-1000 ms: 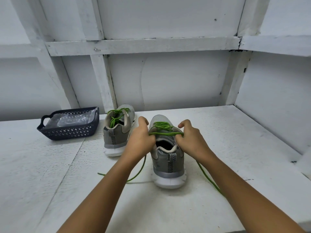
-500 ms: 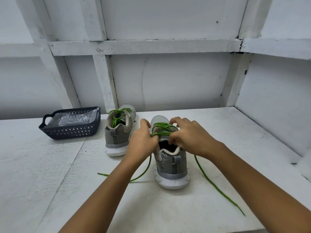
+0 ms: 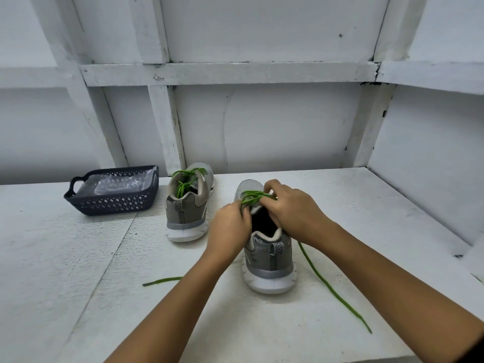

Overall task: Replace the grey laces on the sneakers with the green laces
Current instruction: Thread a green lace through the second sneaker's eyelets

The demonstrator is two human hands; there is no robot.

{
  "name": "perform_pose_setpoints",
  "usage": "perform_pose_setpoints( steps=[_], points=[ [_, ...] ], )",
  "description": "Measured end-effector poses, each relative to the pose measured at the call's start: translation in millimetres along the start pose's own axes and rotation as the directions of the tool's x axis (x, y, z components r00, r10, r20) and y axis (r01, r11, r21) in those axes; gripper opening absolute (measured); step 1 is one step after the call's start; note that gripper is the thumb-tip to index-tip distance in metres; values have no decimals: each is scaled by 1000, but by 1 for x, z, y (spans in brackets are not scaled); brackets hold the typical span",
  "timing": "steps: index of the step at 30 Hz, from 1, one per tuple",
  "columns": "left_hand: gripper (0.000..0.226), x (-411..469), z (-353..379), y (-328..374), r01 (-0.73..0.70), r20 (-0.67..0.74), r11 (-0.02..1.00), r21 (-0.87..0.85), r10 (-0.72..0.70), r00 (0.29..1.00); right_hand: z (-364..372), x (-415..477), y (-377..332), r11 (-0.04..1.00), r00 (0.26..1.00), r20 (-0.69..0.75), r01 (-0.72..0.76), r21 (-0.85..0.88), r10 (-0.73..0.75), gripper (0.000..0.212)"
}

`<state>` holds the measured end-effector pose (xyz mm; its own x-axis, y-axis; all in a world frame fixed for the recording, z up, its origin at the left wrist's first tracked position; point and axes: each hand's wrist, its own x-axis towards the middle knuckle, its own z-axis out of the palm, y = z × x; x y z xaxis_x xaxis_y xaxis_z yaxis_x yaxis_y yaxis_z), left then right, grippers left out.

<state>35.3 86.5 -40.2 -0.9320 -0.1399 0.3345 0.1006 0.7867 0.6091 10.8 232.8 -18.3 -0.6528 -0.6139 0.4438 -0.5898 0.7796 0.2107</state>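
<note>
Two grey sneakers stand heel-toward-me on the white table. The left sneaker (image 3: 186, 205) has green laces threaded and tucked in its opening. The right sneaker (image 3: 269, 254) carries a green lace (image 3: 252, 199) across its upper eyelets. My left hand (image 3: 230, 226) pinches that lace at the shoe's left side. My right hand (image 3: 292, 209) curls over the tongue and grips the lace from the right. One loose end (image 3: 332, 292) trails right across the table; the other end (image 3: 162, 281) lies left, under my forearm.
A dark blue perforated basket (image 3: 112, 204) holding clear plastic sits at the back left. White framed walls close the back and the right side. The table's front edge runs near the bottom of the view.
Both hands have moved closer together over the right sneaker's tongue; my right hand slid left and forward over the lace. The right loose end now lies stretched out farther on the table.
</note>
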Motion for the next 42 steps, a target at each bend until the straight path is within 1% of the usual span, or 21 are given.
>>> perform_pose_setpoints(
  steps=[2, 5, 7, 8, 9, 10, 11, 12, 13, 14, 16, 18, 21, 23, 24, 28, 31, 34, 37, 39, 42],
  points=[
    [27, 1, 1, 1, -4, -5, 1000, 24, 4, 1000, 1, -5, -1, 995, 999, 1, -40, 88, 40, 15],
    [26, 2, 2, 1, -1, -1, 1000, 29, 1, 1000, 7, -9, 1, 983, 996, -53, -57, 176, 68, 11],
    [26, 0, 1, -2, 5, 4, 998, -65, -5, 1000, 10, -10, 3, 967, 989, -114, -65, 245, 95, 21],
    [29, -1, 1, -5, -25, -7, 989, -144, 24, 1000, 11, -11, 4, 962, 986, -133, -64, 264, 102, 24],
    [31, -1, 0, -7, -89, -45, 974, -206, 82, 996, 11, -11, 4, 960, 983, -147, -67, 273, 110, 22],
    [31, -2, -1, -9, -181, -105, 959, -218, 161, 981, 10, -12, 3, 956, 982, -148, -76, 282, 121, 18],
    [27, -2, -3, -10, -268, -155, 950, -162, 244, 957, 10, -12, 3, 953, 979, -156, -81, 293, 131, 15],
    [23, -1, -4, -12, -332, -187, 941, -60, 316, 930, 11, -12, 3, 949, 976, -165, -86, 303, 141, 15],
    [24, 0, -4, -13, -375, -207, 924, 70, 381, 901, 10, -12, 3, 946, 974, -173, -91, 311, 150, 18],
    [29, 2, -3, -12, -397, -203, 899, 186, 431, 879, 10, -11, 2, 945, 971, -183, -90, 314, 153, 21],
    [34, 5, -4, -10, -390, -179, 865, 315, 458, 871, 11, -9, 4, 948, 968, -214, -60, 313, 132, 24],
    [33, 6, -3, -8, -399, -183, 858, 323, 470, 864, 10, -9, 5, 943, 969, -209, -54, 329, 129, 24],
    [25, 7, -5, -9, -495, -186, 829, 261, 547, 817, 9, -10, 8, 932, 971, -186, -75, 354, 149, 19],
    [16, 9, -5, -12, -543, -169, 777, 319, 611, 774, 9, -10, 8, 924, 971, -176, -88, 372, 163, 20],
    [16, 10, -6, -12, -548, -156, 760, 350, 624, 766, 10, -10, 9, 919, 969, -176, -93, 382, 172, 19],
    [29, 11, -7, -10, -496, -112, 731, 468, 606, 787, 12, -13, 9, 905, 963, -158, -140, 401, 219, 20],
    [31, 13, -7, -9, -471, -84, 721, 509, 586, 806, 12, -13, 8, 903, 962, -146, -154, 402, 229, 19],
    [27, 14, -5, -7, -454, -69, 710, 539, 574, 816, 11, -11, 6, 911, 969, -132, -144, 386, 209, 21],
    [25, 11, -1, -9, -437, -107, 782, 445, 531, 841, 12, -11, 8, 936, 984, -84, -121, 330, 156, 30],
    [24, 7, 1, -11, -416, -157, 830, 370, 498, 853, 10, -9, 9, 938, 986, -38, -140, 317, 160, 34],
    [23, 3, 1, -11, -392, -215, 869, 302, 463, 860, 10, -9, 8, 936, 984, 2, -172, 308, 181, 27]
  ],
)
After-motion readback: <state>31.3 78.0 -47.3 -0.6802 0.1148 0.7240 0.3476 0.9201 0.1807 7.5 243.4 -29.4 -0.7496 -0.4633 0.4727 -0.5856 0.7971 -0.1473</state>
